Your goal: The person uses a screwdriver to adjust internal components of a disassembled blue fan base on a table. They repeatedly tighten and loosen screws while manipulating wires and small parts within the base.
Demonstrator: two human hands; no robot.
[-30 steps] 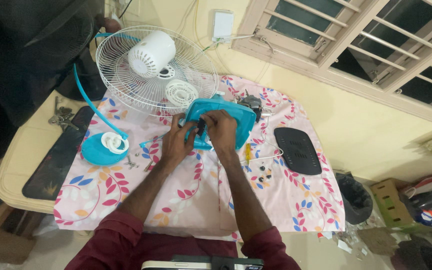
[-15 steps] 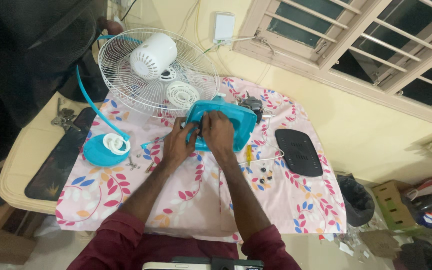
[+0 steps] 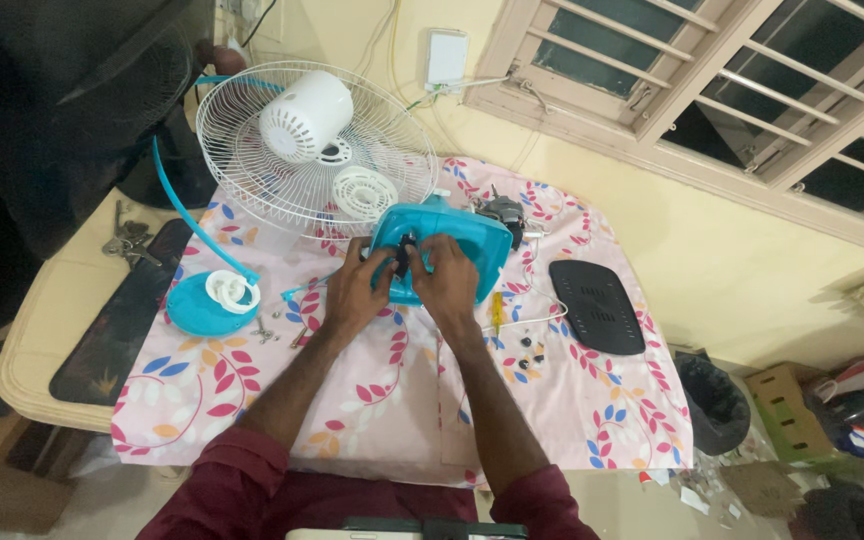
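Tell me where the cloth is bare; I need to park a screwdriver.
Free: flowered cloth left of the forearms, below the blue round disc; also below the black oval plate. Crowded around both hands on the turquoise plastic housing.

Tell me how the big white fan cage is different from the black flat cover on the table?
The white wire fan guard is round, see-through and leans past the table's far edge; the black cover is solid, more oval and lies flat on the flowered cloth. The guard is much bigger. The guard carries a white motor cap; the cover carries nothing. No hand touches either.
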